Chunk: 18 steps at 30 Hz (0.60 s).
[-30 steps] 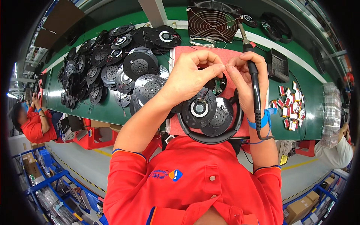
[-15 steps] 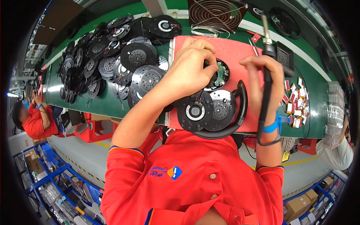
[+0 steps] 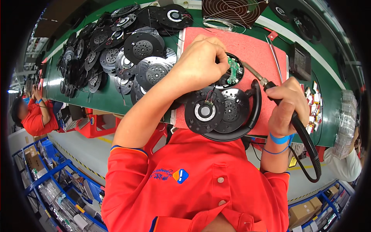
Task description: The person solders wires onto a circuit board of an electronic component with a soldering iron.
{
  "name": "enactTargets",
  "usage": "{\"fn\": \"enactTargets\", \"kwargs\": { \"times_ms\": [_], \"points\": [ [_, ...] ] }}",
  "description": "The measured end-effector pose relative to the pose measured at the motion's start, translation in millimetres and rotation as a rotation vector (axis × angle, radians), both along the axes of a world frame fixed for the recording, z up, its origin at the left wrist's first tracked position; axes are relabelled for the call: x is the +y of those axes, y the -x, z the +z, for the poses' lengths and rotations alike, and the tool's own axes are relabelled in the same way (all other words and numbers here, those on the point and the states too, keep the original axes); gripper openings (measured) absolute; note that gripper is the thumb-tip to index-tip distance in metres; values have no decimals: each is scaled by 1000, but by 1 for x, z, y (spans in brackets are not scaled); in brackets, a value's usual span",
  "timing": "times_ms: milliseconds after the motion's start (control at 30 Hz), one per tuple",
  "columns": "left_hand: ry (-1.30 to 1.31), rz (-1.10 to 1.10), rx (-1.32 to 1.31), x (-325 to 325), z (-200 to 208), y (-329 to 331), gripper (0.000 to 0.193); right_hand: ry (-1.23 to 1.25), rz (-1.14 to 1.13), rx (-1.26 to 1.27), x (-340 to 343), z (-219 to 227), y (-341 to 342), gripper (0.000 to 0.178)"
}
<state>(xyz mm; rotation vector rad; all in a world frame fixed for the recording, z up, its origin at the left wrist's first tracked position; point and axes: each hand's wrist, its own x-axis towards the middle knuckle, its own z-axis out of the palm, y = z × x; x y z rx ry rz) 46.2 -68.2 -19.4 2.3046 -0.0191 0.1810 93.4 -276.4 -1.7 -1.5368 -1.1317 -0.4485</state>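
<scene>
My right hand is closed around the black handle of a soldering iron, held pen-like. The metal tip points up and left, at the right side of a round black ear cup with a green circuit board in it. Contact of the tip with the cup cannot be made out. Over the cup's left side, my left hand is pinched; its fingertips hide whatever is between them. Below lie a black speaker plate with wires, a perforated disc and a curved black headband.
A pink mat lies under the work. Many speaker discs are heaped at left. Behind stands a grilled fan. Tweezers, a black box, small red-and-white parts and clear trays are at right. A co-worker sits far left.
The soldering iron has swung from upright to tilted, its tip now lower and beside the ear cup. My right hand has moved down and closed round the handle. My left hand stays pinched at the cup.
</scene>
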Motion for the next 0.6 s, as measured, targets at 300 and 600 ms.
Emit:
{"fn": "enactTargets", "kwargs": {
  "times_ms": [300,600],
  "points": [
    [-18,6,-2,1,-2,-1,9,194,-34,54,3,-2,5,29],
    [-18,14,-9,0,-2,0,10,132,-3,15,8,-7,0,9]
  ]
}}
